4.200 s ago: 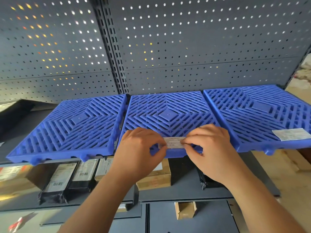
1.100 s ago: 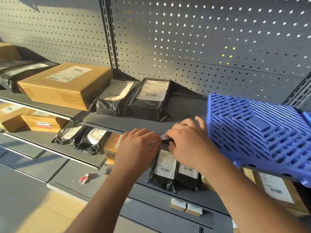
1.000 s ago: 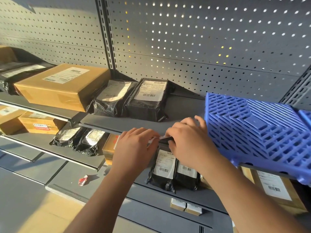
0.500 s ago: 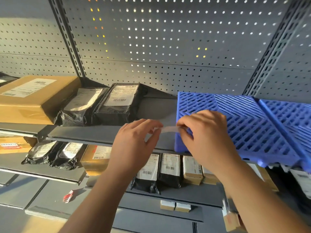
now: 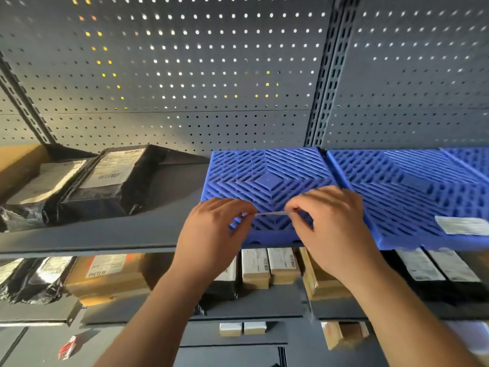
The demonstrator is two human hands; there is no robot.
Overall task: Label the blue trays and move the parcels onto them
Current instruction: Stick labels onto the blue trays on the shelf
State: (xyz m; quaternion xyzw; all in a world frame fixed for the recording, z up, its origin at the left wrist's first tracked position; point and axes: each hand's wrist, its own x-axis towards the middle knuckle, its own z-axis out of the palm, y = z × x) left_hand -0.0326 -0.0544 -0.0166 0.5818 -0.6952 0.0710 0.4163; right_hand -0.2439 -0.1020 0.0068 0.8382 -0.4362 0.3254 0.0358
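looks thin, light and floppy, likely sticky, so best kept tight and held at the very ends. pinching the label strip (image 5: 270, 213) that way: left hand (image 5: 211, 234) on one end, right hand (image 5: 336, 229) on the other, thumb and fingers closed on it, backs up. held just over the front edge of the bare blue tray (image 5: 264, 168). black parcels (image 5: 105, 186) on the shelf (image 5: 105, 234) beside it.

Parcels (image 5: 105, 186) lie left of the trays (image 5: 267, 176) on one shelf (image 5: 105, 234)
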